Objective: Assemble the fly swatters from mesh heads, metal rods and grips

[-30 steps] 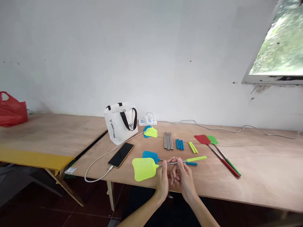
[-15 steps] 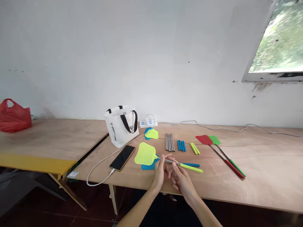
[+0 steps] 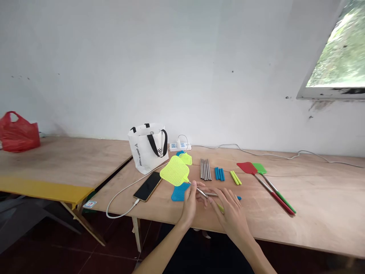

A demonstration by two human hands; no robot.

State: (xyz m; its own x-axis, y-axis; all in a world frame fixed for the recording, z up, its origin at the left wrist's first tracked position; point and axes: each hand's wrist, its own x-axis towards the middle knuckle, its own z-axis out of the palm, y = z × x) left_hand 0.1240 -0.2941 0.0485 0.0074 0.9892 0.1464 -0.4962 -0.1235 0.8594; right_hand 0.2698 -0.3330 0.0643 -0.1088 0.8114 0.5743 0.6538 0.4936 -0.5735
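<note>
Yellow swatter [image 3: 177, 173]: held over desk [image 3: 322, 213] at six o'clock, head toward ten, near blue swatter [image 3: 179, 193]. Grasped at shaft [image 3: 202, 193] by left hand [image 3: 189, 205]; partly covered at handle [image 3: 221, 209] by right hand [image 3: 232, 211], cannot tell if gripped. Judged a two-handed handling step; calls next for steadying shaft, settling handle.

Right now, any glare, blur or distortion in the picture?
Head view: window very bright, scene beyond indistinct; head view: wide-angle stretch seems to slant it; head view: yellow-green swatter clear enough to show perforations.
</note>
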